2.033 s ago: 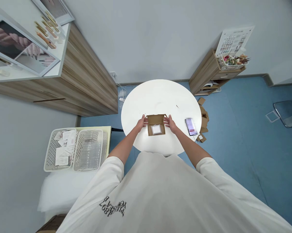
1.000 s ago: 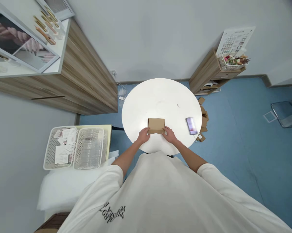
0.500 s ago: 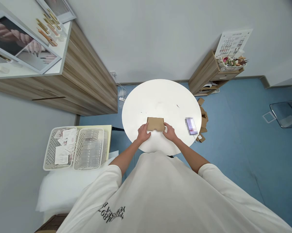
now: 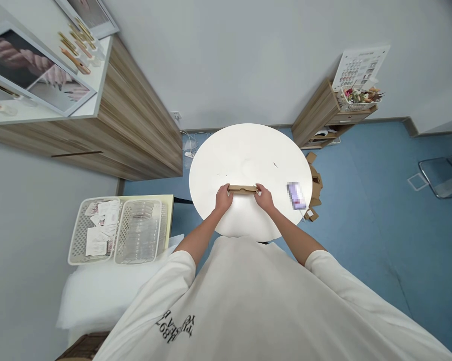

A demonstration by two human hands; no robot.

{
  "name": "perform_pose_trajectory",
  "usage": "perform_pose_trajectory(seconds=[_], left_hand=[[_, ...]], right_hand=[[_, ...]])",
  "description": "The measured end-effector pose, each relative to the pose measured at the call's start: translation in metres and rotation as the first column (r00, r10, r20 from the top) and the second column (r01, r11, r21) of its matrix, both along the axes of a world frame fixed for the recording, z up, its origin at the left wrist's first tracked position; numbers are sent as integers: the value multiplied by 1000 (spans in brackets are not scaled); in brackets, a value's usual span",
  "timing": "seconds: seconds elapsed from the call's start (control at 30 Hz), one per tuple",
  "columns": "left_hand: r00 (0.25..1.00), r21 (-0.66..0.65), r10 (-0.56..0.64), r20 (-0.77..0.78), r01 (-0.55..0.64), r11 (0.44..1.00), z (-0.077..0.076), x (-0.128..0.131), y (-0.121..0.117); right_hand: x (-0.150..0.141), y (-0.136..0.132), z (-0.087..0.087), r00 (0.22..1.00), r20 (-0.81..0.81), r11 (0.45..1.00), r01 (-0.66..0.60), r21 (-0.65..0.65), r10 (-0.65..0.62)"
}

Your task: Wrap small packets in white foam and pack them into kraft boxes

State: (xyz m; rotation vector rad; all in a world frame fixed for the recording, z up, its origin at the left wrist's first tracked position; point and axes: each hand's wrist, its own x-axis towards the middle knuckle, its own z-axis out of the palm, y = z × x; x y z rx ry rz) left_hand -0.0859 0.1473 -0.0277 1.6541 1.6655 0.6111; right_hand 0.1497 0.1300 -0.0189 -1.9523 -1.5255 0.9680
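Note:
A small brown cardboard box (image 4: 243,189) is tilted up on edge over the white oval table (image 4: 244,150), so its narrow front side faces me. Its lid is closed, and whatever lies inside is hidden. At the box's left end, my left hand (image 4: 223,198) grips it with fingers behind and thumb in front. My right hand (image 4: 264,197) holds the right end in the same way. To the right on the table lies a phone (image 4: 296,195), blurred out, with a white cable.
Two white baskets (image 4: 116,230) with paper cards and clear plastic cases stand at left, beside bubble wrap (image 4: 101,291). Flattened cardboard (image 4: 316,188) lies on the floor right of the table. A wooden cabinet (image 4: 143,110) rises at left, a small one (image 4: 318,113) at back right.
The box stood open with a white packet inside; its lid then came down shut. Since then both hands have tilted the box up, so its front edge faces me.

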Motion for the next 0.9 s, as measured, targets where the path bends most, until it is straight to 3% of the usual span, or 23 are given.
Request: perform_pose_trajectory(seconds=[0.2, 0.37, 0.7, 0.9], left_hand=[[971, 45, -78, -227, 91, 995, 5, 5, 10], [973, 40, -117, -197, 127, 991, 3, 7, 17], [986, 0, -152, -63, 152, 988, 16, 6, 24], [969, 17, -218, -114, 221, 975, 14, 2, 22]], right_hand=[[-2, 9, -4, 997, 83, 1000, -11, 25, 8], [-4, 9, 0, 989, 144, 995, -41, 93, 27], [4, 13, 1, 982, 143, 990, -132, 54, 124], [9, 9, -1, 945, 229, 967, -250, 52, 232]])
